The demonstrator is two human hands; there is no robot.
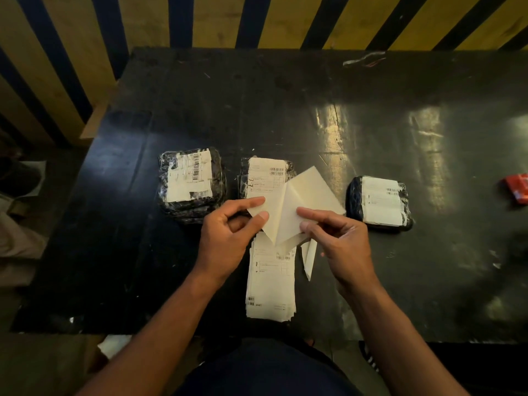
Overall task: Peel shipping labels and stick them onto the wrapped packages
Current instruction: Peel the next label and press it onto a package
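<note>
Pinching 1 label sheet (288,207), both hands' fingers (257,217); 3 pkgs (192,184), 1 label stack (270,284).

Left hand (228,232): bare, no glove, no ring or watch in view.
Right hand (340,238): bare, no glove, nothing worn at the wrist.
Fingers (254,202): short, trimmed nails, plain and unpainted.
Forearms: both bare up to the lower edge of the picture; no sleeves or cuffs show.
Lower garment (265,370): dark navy cloth, plain, without visible print, at the bottom middle of the view.
Footwear (370,357): dark, with pale stripes, only partly seen.
</note>
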